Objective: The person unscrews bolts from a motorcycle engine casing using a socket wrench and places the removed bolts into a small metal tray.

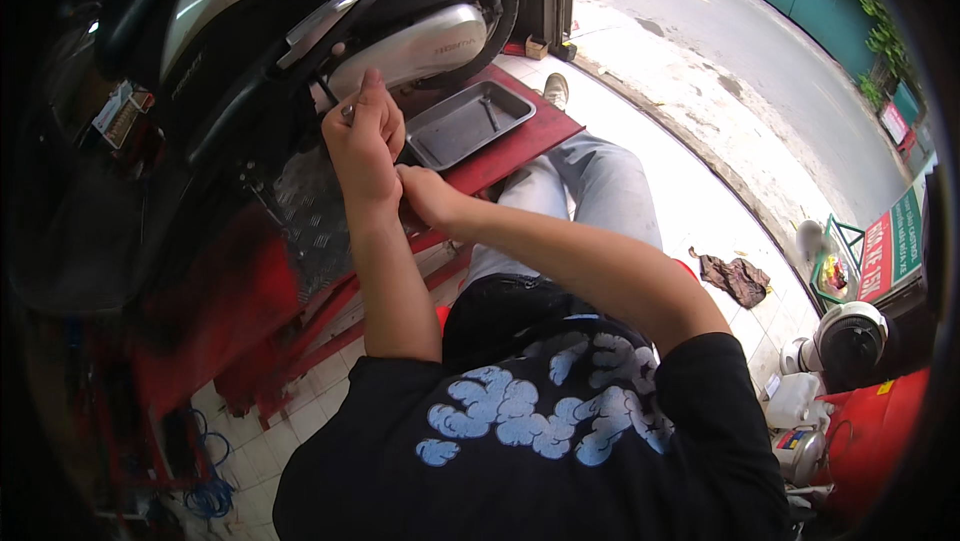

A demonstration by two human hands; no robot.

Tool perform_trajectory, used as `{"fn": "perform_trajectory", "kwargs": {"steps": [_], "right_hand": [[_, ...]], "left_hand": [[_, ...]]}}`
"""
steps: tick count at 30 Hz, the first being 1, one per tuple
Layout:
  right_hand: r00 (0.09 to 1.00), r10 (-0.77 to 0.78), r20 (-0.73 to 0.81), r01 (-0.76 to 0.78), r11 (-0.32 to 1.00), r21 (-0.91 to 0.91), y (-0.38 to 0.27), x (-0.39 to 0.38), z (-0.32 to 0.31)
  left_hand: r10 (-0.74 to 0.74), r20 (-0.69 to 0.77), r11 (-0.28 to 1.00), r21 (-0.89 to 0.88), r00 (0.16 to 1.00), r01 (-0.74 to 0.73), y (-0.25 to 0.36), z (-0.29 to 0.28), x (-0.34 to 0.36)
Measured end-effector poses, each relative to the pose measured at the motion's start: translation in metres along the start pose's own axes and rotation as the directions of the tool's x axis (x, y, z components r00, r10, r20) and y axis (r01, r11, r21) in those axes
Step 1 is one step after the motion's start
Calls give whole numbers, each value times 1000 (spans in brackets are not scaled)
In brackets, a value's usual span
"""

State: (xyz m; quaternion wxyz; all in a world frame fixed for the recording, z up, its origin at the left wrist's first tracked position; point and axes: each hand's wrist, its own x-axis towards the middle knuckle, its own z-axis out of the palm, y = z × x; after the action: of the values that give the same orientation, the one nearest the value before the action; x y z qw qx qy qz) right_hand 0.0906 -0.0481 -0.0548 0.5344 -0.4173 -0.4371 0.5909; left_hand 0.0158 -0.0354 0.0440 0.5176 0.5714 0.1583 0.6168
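Scooter (pixel 270 61) stands just beyond the fingers, a red desk (pixel 552 128) beneath them, its pale engine cover (pixel 430 49) in place; work seems under way, what remains unclear. Grey tray (pixel 445 131) lies right of the fingers of the left hand (pixel 370 149); just below these, the right hand (pixel 432 203) tucks its own, contents I cannot tell. Dark tool (pixel 490 113) rests in the tray, while the left fingers grip a small metal piece (pixel 347 113).

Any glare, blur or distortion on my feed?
Head view: floor tiles by the street glare nearly white; head view: the left end of the motorbike sits shadowed, red surface below it blurred; head view: the pavement edge bows; head view: left hand fairly clear.
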Motion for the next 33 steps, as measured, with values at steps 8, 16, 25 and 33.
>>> {"fn": "perform_trajectory", "kwargs": {"steps": [8, 16, 25, 33], "right_hand": [[790, -613, 2, 112, 141, -984, -112, -41, 7], [436, -761, 480, 267, -400, -877, -159, -23, 1], [475, -682, 557, 251, -501, -828, -161, -23, -6], [444, -672, 593, 265, -534, -803, -169, -17, -13]], "left_hand": [[161, -377, 697, -611, 912, -375, 9, -7, -7], [186, -421, 609, -660, 888, -440, -3, 6, -9], [182, -472, 637, -612, 862, -469, -4, 13, -10], [173, -510, 648, -586, 843, -487, -13, 17, -5]]}}
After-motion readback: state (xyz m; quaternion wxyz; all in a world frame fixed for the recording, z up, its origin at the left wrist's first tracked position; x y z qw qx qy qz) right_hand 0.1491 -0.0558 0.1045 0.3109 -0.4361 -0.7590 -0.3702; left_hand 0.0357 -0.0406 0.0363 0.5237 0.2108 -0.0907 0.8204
